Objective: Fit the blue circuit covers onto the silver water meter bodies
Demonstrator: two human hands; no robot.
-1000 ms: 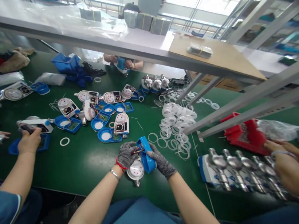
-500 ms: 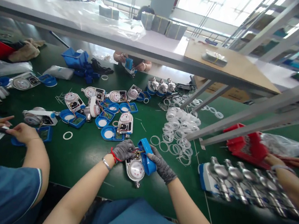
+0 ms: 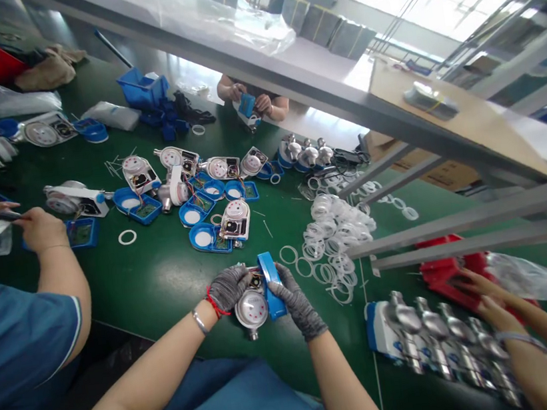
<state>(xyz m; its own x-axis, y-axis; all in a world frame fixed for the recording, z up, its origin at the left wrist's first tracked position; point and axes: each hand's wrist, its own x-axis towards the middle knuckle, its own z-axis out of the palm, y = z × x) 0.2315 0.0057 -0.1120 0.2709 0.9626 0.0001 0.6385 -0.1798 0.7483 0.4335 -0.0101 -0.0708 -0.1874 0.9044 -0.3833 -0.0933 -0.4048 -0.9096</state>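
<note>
Both my hands wear grey gloves and meet over the green table near its front edge. My left hand is closed round the top of a round-dialled meter body. My right hand grips the blue cover, which stands on edge against the meter's right side. Coloured wires show between the cover and the body. A red band and a metal bracelet circle my left wrist.
Several open meters and blue covers lie beyond my hands, with a heap of white rings to the right. Metal meter bodies fill a tray at right. Co-workers' hands work at left, right and across the table.
The blue cover has tilted closer onto the meter body between my hands. The co-worker on the left has drawn a hand back towards a white strip; the camera view has shifted slightly.
</note>
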